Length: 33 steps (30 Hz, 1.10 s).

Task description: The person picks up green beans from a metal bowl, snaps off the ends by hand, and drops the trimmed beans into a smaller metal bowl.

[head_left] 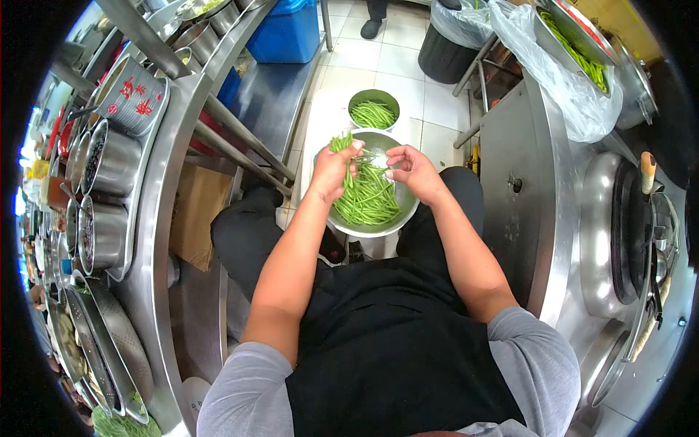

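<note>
A bunch of green beans (341, 143) is gripped in my left hand (333, 172), above the left side of a large metal bowl (411, 211). More green beans (369, 202) lie in the bowl, which sits between my knees. My right hand (416, 173) is over the bowl's right side, its fingers curled and its thumb a little apart from them. I see nothing held in it. Just beyond the bowl, a smaller metal pot (397, 108) contains more beans (373, 113).
A steel counter on the left bears several metal pots (116, 156) and perforated trays (120, 342). To the right stand a steel cabinet (502, 197) and a stove. A blue bin (287, 33), a black trash bin (444, 54) and another person's shoe (370, 29) are ahead.
</note>
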### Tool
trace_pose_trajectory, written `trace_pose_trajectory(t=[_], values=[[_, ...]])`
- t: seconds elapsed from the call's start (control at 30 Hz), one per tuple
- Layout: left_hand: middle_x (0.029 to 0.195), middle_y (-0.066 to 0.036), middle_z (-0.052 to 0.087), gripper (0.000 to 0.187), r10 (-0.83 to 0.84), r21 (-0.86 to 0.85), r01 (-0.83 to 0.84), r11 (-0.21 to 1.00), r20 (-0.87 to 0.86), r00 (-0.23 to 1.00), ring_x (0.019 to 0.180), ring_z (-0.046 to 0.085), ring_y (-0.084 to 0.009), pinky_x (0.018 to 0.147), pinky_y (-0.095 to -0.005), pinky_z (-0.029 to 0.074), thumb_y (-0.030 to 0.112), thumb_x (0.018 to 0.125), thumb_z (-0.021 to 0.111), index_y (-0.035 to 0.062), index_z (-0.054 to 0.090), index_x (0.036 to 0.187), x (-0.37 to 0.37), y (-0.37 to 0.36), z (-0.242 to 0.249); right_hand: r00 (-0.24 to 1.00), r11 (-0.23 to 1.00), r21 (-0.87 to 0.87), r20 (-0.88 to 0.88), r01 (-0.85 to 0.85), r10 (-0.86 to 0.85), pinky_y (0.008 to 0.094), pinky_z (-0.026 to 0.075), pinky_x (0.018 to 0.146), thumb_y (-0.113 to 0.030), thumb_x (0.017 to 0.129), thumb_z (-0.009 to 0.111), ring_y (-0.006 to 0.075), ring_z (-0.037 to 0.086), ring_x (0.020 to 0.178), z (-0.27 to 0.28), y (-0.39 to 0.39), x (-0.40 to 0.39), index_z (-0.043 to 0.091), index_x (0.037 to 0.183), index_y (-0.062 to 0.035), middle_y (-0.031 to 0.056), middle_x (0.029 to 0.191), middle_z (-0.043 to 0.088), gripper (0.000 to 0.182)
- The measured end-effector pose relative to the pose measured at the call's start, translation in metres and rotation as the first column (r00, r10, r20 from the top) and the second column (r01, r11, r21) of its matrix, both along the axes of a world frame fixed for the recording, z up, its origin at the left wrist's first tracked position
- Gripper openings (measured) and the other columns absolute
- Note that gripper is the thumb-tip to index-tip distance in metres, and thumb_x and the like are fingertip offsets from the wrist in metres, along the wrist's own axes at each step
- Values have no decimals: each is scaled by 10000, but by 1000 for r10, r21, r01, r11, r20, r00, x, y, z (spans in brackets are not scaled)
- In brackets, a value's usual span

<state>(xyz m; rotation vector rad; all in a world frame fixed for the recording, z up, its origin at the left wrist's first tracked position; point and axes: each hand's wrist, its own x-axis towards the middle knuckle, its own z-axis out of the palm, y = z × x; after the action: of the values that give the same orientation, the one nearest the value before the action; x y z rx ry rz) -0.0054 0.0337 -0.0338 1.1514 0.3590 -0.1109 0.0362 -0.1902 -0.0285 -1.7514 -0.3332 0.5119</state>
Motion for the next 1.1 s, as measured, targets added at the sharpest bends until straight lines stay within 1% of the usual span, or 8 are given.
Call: trace_pose_trajectory(t=[0.1, 0.5, 0.6, 0.67, 0.7, 0.8, 1.0, 1.1], values=[[910, -46, 653, 306, 31, -91, -32, 995, -3, 1000, 625, 529, -101, 546, -278, 455, 252, 965, 750, 7, 698, 1140, -3, 7, 4, 993, 981, 187, -117, 43, -21, 248, 514, 821, -7, 924, 716, 86, 609, 860, -10, 8, -6, 629, 1308, -43, 17, 1036, 657, 396], [918, -46, 649, 265, 52, -81, -52, 995, -2, 999, 618, 515, -101, 541, -276, 447, 219, 970, 735, 4, 683, 1115, -9, 7, 12, 999, 975, 217, 26, 36, -43, 239, 491, 723, -93, 1000, 662, 42, 584, 793, -22, 23, -5, 680, 977, -35, -30, 880, 667, 65], [863, -21, 646, 239, 70, -46, -69, 997, 3, 998, 605, 520, -89, 542, -269, 445, 214, 969, 740, 15, 689, 1091, -11, 5, 20, 997, 996, 69, 53, 60, -63, 263, 506, 692, -96, 966, 687, 88, 600, 729, -28, 27, -4, 678, 932, -23, 12, 811, 669, 82], [775, 16, 622, 202, -45, 399, -19, 917, 150, 988, 583, 525, -73, 545, -262, 444, 203, 965, 748, 30, 692, 1054, -16, -1, 30, 933, 974, -187, 356, 132, -58, 369, 558, 705, -73, 915, 674, 247, 687, 726, -35, 31, -4, 690, 930, 2, 130, 837, 721, 79], [775, 16, 622, 202, -46, 397, -17, 917, 149, 988, 583, 525, -73, 545, -262, 444, 203, 965, 748, 30, 692, 1054, -18, -2, 36, 933, 973, -189, 354, 133, -59, 369, 558, 705, -73, 915, 674, 247, 687, 726, -44, 31, -2, 690, 930, 2, 130, 837, 721, 79], [730, 24, 618, 186, -75, 416, -30, 909, 235, 969, 560, 528, -70, 535, -260, 439, 198, 959, 755, 34, 684, 1011, -23, -5, 50, 904, 617, -785, 220, -60, 367, 529, 538, 850, -85, 851, 631, 493, 671, 933, -69, 33, 10, 707, 979, -33, 276, 1011, 718, 157], [700, 13, 585, 197, 257, 120, -278, 953, 166, 952, 548, 548, -96, 498, -271, 441, 228, 963, 756, 67, 642, 956, -11, 30, 39, 914, 726, -643, 402, 246, 46, 515, 544, 878, -119, 838, 682, 452, 682, 960, -116, 39, 15, 693, 996, -35, 256, 1017, 705, 180], [704, 14, 566, 171, 332, -19, -332, 943, 109, 937, 558, 558, -108, 498, -269, 454, 211, 963, 758, 88, 641, 983, -11, 35, 33, 919, 749, -644, 372, 156, 129, 511, 545, 933, -136, 885, 651, 439, 674, 1082, -106, 45, 14, 691, 1068, -16, 253, 1153, 671, 222]])
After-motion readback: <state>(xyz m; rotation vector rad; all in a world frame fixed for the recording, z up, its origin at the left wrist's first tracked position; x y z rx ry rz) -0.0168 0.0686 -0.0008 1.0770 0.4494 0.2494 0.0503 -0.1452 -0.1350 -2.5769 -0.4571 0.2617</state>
